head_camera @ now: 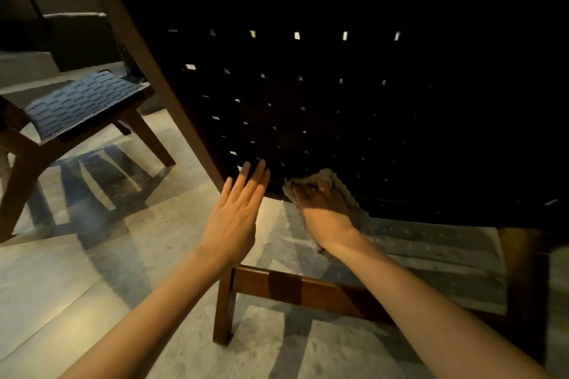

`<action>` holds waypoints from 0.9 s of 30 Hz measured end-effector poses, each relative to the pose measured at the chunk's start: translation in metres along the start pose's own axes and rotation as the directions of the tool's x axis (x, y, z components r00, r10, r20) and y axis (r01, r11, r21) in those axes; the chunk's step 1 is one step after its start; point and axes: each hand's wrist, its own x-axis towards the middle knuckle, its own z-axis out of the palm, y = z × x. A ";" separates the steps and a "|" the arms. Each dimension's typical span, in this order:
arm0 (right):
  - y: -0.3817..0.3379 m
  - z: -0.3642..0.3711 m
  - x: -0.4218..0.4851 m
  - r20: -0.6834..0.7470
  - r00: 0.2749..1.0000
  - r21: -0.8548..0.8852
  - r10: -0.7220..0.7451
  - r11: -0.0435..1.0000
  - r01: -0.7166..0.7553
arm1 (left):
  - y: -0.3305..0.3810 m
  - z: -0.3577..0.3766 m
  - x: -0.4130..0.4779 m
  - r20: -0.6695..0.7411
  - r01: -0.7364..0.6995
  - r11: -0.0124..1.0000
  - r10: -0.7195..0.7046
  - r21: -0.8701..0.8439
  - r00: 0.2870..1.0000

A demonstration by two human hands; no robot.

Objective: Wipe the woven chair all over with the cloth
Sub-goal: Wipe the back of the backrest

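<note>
A person wipes the dark woven chair (338, 101) along its bottom edge. The right hand (320, 209), just off centre toward 5 o'clock, presses the cloth (331, 177) to the weave with fingers laid flat. The left hand (237, 212), at 7 o'clock, is spread wide and empty, with its fingertips at the panel. Overlapping strokes under steady pressure would likely clean the gaps best. A second chair (83, 101) stands at 9 o'clock.
</note>
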 end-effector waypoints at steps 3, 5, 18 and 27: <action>0.043 0.003 -0.020 0.051 0.998 -0.125 0.043 0.991 -0.036 | 0.040 0.010 0.006 0.072 -0.060 0.998 0.058 0.034 0.996; 0.074 -0.004 -0.041 0.048 0.995 -0.194 0.083 0.978 -0.072 | 0.067 0.018 0.010 0.077 -0.099 0.995 0.101 -0.029 0.992; 0.236 -0.055 -0.162 0.077 0.910 -0.295 0.407 0.881 -0.369 | 0.211 0.031 0.057 0.244 -0.210 0.943 0.273 -0.257 0.930; 0.250 -0.067 -0.157 0.175 0.742 -0.067 0.647 0.760 -0.646 | 0.239 0.028 0.078 0.377 -0.079 0.954 0.189 -0.288 0.907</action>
